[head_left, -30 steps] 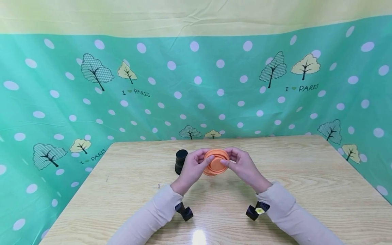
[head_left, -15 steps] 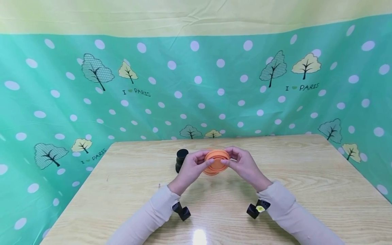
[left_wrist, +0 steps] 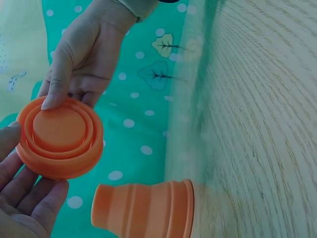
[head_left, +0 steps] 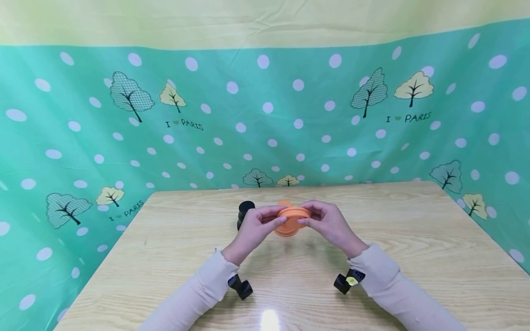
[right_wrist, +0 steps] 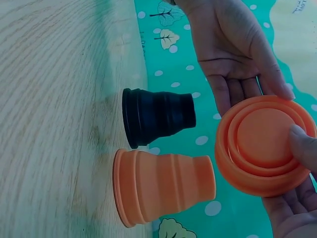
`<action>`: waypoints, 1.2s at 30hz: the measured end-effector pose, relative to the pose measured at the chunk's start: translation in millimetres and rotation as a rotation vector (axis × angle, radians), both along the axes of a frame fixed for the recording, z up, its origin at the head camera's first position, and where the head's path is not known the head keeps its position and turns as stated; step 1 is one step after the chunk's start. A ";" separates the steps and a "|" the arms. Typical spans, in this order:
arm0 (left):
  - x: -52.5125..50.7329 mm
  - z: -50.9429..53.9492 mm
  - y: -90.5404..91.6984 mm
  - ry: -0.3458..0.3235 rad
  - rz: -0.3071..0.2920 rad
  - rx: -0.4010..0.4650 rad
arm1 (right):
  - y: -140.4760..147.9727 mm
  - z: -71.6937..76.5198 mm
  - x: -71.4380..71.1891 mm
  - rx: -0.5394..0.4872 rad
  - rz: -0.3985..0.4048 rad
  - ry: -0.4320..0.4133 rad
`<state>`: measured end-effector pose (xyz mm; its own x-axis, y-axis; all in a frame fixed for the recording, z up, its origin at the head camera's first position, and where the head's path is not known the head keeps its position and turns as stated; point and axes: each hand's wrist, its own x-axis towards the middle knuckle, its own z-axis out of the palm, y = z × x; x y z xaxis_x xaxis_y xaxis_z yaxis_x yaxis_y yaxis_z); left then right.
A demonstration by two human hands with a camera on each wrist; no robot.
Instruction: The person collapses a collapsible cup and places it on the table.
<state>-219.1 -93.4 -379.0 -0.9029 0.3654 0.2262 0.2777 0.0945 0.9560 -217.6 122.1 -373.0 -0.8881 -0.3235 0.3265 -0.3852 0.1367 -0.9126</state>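
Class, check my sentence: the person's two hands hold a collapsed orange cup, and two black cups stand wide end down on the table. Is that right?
Not quite: only one is black. The right wrist view shows a black cup and a standing orange cup, wide end down on the table. The rest is right: the left hand and right hand hold the collapsed orange cup.

Person's got both arms coming up from the bottom edge and angling inward, left arm [head_left: 186, 294] and right arm [head_left: 403, 294] making a kinda upside-down V, pale sleeves [head_left: 213, 278] reaching down to about the wrists. The left hand [head_left: 257, 228] and right hand [head_left: 331, 225] are pretty much level and close together, each in a pinch grip, thumbs on the near side pointing at each other, fingers round the back.
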 end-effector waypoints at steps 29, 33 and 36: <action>5.8 6.2 2.1 0.232 0.035 0.053 | 4.5 2.4 -4.8 0.116 0.037 -0.104; 4.5 3.9 2.0 0.285 0.032 0.065 | 5.5 3.4 -4.7 0.107 0.081 -0.134; 2.9 2.1 2.2 0.302 0.015 0.075 | 5.6 3.0 -4.9 0.077 0.103 -0.164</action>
